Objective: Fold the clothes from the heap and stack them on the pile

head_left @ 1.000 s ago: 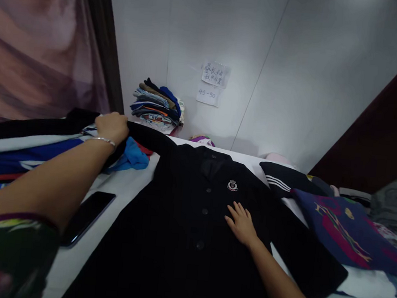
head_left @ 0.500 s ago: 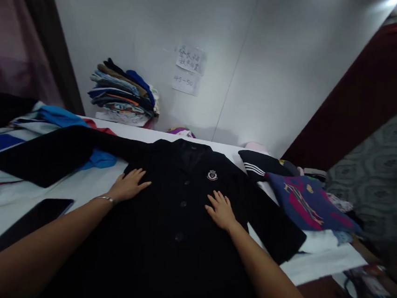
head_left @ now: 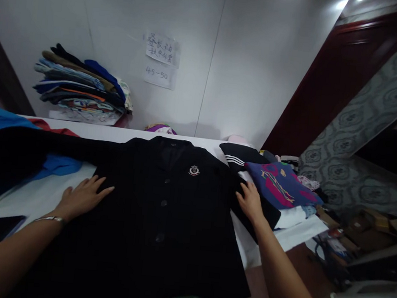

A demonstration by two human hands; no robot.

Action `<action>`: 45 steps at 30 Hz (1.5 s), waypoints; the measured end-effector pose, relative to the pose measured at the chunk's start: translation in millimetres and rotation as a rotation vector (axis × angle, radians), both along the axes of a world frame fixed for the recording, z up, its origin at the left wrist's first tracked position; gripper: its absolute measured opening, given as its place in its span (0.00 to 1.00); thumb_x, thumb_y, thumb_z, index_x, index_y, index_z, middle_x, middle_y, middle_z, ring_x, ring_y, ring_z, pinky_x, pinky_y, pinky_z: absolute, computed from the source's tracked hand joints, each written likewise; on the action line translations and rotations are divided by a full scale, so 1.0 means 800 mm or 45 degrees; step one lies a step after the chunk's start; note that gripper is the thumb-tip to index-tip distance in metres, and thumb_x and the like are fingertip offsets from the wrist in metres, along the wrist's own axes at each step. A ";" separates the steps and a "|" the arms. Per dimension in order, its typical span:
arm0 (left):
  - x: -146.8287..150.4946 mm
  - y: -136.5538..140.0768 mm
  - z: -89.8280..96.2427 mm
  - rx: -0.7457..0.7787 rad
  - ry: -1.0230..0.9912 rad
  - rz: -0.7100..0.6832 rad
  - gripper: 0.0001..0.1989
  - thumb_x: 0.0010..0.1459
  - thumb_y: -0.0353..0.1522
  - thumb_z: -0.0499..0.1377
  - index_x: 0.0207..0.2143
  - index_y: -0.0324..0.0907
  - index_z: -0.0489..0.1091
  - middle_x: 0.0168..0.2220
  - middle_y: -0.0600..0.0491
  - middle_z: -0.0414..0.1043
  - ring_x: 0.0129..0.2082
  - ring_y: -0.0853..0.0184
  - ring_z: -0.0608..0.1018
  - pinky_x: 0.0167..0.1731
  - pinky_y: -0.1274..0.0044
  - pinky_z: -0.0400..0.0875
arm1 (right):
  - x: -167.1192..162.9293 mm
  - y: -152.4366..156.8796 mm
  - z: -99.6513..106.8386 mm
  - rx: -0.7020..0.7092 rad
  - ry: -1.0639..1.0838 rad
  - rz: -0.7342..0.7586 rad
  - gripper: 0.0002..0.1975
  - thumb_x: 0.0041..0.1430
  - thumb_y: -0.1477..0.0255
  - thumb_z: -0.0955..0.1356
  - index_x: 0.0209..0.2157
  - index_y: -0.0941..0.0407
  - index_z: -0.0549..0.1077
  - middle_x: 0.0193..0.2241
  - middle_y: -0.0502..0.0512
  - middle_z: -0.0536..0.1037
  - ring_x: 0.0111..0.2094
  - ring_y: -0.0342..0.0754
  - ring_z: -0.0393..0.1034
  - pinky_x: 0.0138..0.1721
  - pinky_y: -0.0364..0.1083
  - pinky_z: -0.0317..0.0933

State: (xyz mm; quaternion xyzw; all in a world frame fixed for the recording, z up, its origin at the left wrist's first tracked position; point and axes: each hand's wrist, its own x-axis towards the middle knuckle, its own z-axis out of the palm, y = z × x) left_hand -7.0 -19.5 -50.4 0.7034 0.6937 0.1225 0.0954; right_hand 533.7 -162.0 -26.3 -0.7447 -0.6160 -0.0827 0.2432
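A: Quick, near to far. Where's the black jacket (head_left: 135,218)?
B: Front up on the table (head_left: 107,132), lower end nearest, collar away.
A: Grip?
B: Left hand (head_left: 83,197) palm down on its side, fingers spread. Right hand (head_left: 250,202) loose too, resting on the sleeve that side. Neither pinches cloth.
A: Progress?
B: Laying-out looks mostly done, I'd say: buttons and badge (head_left: 194,170) face up, both sleeves out. Body unfolded. Lower left too dark to tell.
A: Other sleeve?
B: Runs out across blue cloth (head_left: 60,164); can't tell if it's flat.
A: Beyond?
B: Patterned sweater (head_left: 279,182) just past the right hand, seemingly folded. At the back, a stack of clothes (head_left: 85,86), looks folded, then two paper notes (head_left: 161,61) on the wall.
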 end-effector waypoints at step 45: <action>0.336 -0.119 0.159 -0.839 -1.961 -0.170 0.16 0.47 0.31 0.66 0.41 0.41 0.72 0.26 0.52 0.74 0.23 0.66 0.76 0.24 0.75 0.71 | -0.126 0.016 0.144 -0.270 1.828 0.901 0.23 0.51 0.64 0.73 0.49 0.56 0.73 0.44 0.58 0.79 0.43 0.48 0.75 0.46 0.51 0.69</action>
